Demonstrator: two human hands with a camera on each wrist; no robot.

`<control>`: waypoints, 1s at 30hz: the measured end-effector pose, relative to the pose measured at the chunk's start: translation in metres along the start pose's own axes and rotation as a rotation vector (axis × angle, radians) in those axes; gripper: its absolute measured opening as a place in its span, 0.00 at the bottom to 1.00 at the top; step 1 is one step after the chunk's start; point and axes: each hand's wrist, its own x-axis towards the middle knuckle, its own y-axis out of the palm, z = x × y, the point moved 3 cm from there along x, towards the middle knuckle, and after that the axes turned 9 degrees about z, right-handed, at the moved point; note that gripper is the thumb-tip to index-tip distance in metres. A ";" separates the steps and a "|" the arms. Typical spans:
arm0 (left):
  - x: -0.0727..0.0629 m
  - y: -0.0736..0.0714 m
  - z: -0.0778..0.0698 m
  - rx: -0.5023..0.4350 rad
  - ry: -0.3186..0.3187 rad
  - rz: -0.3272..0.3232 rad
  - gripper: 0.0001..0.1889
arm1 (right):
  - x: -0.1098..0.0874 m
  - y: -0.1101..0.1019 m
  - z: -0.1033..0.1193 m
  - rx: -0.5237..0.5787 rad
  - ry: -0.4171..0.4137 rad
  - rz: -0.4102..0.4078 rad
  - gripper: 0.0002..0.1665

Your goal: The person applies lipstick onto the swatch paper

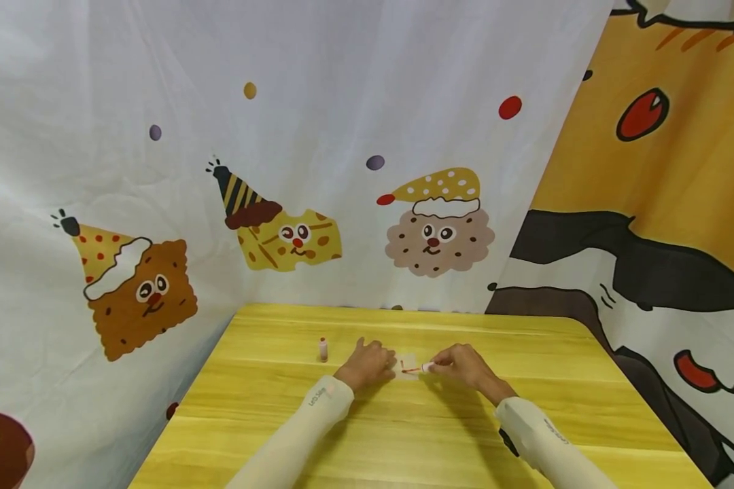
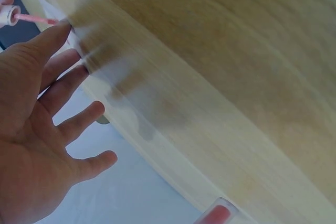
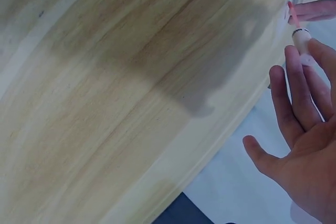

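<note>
My right hand [image 1: 463,365] pinches the pale cap of a lip gloss applicator wand [image 3: 301,38] between thumb and fingertips. Its red tip points left, over a small whitish sheet of paper [image 1: 408,358] that bears red strokes. At the sheet's left edge my left hand [image 1: 369,365] rests with fingertips on or close to it. The left wrist view shows those fingers [image 2: 71,82] spread and fairly straight, holding nothing. Left of that hand, the lip gloss tube [image 1: 323,350] stands upright without its applicator, reddish at the top.
Both hands work over a yellow wood-grain table [image 1: 379,448]. Behind it hangs a white cloth [image 1: 355,292] printed with cartoon biscuits and cheese. The table's far edge lies a short way beyond the tube and sheet.
</note>
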 end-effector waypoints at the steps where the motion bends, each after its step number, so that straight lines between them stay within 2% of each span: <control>1: 0.000 0.000 0.000 -0.005 0.002 0.000 0.07 | 0.000 -0.001 0.000 -0.002 -0.002 -0.011 0.08; 8: 0.001 0.001 0.001 0.011 0.005 -0.012 0.08 | -0.003 -0.007 -0.002 -0.026 -0.032 -0.089 0.09; 12: 0.000 0.002 0.001 0.022 0.001 -0.002 0.07 | -0.003 -0.008 -0.004 -0.027 -0.019 -0.107 0.08; 19: -0.001 0.004 -0.001 0.000 0.003 0.001 0.12 | -0.002 -0.003 -0.006 -0.019 -0.008 -0.108 0.09; 24: 0.000 0.007 -0.001 0.002 0.011 -0.014 0.12 | -0.003 -0.004 -0.007 -0.033 -0.012 -0.110 0.09; 30: 0.001 0.004 0.000 -0.032 0.028 -0.048 0.11 | -0.004 -0.009 -0.011 -0.026 -0.010 -0.115 0.10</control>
